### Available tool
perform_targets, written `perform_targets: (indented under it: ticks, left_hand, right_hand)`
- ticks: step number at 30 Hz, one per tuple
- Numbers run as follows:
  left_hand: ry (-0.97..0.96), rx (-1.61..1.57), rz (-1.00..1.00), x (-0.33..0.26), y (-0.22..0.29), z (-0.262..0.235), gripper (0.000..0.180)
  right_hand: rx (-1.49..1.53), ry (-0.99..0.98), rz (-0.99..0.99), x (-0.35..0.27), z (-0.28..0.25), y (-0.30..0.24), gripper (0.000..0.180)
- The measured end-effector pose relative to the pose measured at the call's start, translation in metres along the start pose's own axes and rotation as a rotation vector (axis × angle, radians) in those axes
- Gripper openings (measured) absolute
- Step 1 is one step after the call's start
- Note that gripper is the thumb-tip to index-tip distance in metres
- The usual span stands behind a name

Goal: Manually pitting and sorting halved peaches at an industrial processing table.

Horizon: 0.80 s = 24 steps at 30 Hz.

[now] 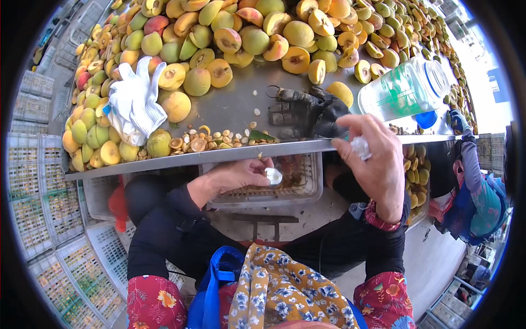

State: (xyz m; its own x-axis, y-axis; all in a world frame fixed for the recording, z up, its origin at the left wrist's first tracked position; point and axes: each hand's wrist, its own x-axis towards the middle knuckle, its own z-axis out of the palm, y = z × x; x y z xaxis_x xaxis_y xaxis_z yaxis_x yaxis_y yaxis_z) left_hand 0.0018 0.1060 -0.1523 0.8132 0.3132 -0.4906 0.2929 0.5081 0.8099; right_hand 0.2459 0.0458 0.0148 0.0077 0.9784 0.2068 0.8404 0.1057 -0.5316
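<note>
My left hand [239,176] is below the table's front edge, its thumb and fingers pinched on a small white rounded object [273,176] whose exact kind I cannot make out. Just over the edge on the right, my right hand [378,159] curls around a crumpled bit of clear plastic [360,148]. Beside it on the metal table [233,104] lies a pair of dark, worn gloves [298,114]. A white glove [134,101] rests at the left on the fruit. Halved and whole yellow-green peaches [255,42] are heaped across the far side.
A clear plastic jar [402,90] with green print lies tilted at the right, near a blue lid [425,119]. Pits [198,144] line the front rim. Under the table stands a pale crate [296,192]. Stacked crates [55,186] fill the left; another person [476,192] is at the right.
</note>
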Motion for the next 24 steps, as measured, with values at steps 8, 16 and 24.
perform_targets:
  ticks: [8,16,24]
  left_hand:
    - [0.028,-0.425,0.011,-0.003,0.013,0.017,0.05]
    - [0.02,-0.483,0.012,-0.001,0.003,0.019,0.052]
    - [0.051,-0.363,-0.041,-0.002,0.01,0.02,0.044]
  right_hand:
    - [0.343,-0.47,0.167,-0.065,0.078,0.034,0.018]
    - [0.484,-0.397,0.388,-0.06,0.109,0.03,0.031]
    - [0.503,-0.44,0.519,-0.055,0.12,0.039,0.028]
